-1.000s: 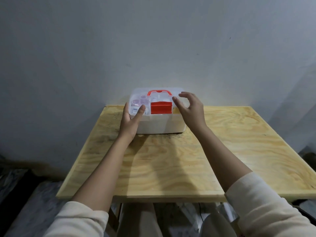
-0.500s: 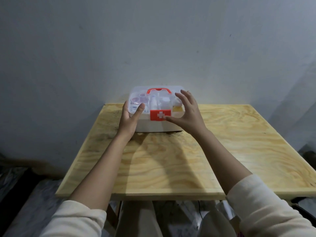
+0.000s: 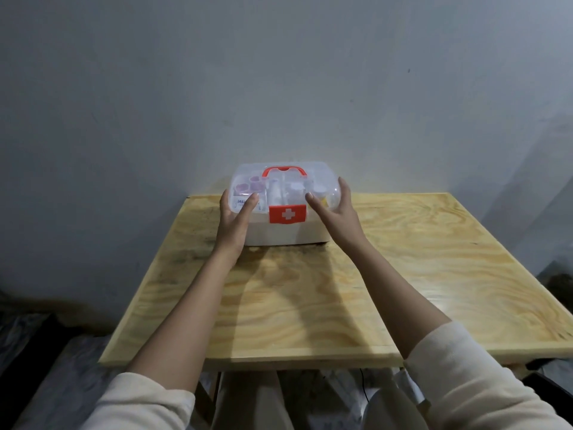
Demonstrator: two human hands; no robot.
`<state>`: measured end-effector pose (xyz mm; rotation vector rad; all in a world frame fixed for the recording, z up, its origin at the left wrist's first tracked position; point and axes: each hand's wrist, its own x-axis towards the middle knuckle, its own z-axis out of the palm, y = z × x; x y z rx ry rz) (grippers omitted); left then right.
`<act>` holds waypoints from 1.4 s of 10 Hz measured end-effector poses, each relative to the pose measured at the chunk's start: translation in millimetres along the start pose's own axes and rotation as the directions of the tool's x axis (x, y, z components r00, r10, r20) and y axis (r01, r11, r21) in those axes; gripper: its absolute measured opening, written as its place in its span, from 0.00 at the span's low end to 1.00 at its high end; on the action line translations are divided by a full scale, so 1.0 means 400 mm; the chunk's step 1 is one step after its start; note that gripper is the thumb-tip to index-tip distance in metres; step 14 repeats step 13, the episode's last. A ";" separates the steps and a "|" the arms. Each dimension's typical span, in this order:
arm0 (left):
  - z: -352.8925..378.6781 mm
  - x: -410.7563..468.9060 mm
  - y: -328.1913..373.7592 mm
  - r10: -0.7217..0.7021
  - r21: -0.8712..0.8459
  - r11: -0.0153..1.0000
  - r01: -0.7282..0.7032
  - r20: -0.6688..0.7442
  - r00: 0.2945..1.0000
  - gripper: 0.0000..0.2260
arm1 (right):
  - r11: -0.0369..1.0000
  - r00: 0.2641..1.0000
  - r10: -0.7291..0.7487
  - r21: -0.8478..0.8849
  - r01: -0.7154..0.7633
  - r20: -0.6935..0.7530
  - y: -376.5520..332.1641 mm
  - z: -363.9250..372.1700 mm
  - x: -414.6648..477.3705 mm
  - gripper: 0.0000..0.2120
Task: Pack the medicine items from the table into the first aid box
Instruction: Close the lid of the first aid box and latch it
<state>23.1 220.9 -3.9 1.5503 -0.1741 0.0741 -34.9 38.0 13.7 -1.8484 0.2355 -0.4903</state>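
One first aid box (image 3: 280, 232), one table (image 3: 418, 274), two hands (image 3: 234, 226) (image 3: 336, 217).

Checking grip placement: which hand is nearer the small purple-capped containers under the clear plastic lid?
Left. The left hand grips the white first aid box right beside the purple-capped containers; the right hand holds the opposite end, beyond the red cross-marked latch.

A white cross sign stands on the red latch (image 3: 288, 214) of the first aid box (image 3: 279, 231); the label inside is unreadable.
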 end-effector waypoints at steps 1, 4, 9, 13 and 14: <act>0.019 -0.005 0.001 -0.007 -0.029 1.000 0.006 -0.020 1.000 0.43 | 1.000 1.000 0.000 0.021 0.000 -0.025 0.009 -0.009 -0.002 0.43; 0.155 0.003 0.001 -0.033 0.003 0.999 0.032 0.123 0.992 0.50 | 0.999 0.994 0.034 0.027 -0.031 -0.106 0.054 -0.151 0.030 0.46; 0.213 0.122 -0.021 -0.083 0.116 0.991 0.064 0.164 0.983 0.40 | 0.998 0.999 0.054 -0.020 -0.054 -0.003 0.065 -0.176 0.154 0.41; 0.202 0.122 -0.014 -0.085 0.235 0.971 0.043 0.172 0.981 0.40 | 0.987 0.998 0.059 -0.147 -0.062 -0.025 0.095 -0.173 0.134 0.39; 0.202 0.122 -0.014 -0.085 0.235 0.971 0.043 0.172 0.981 0.40 | 0.987 0.998 0.059 -0.147 -0.062 -0.025 0.095 -0.173 0.134 0.39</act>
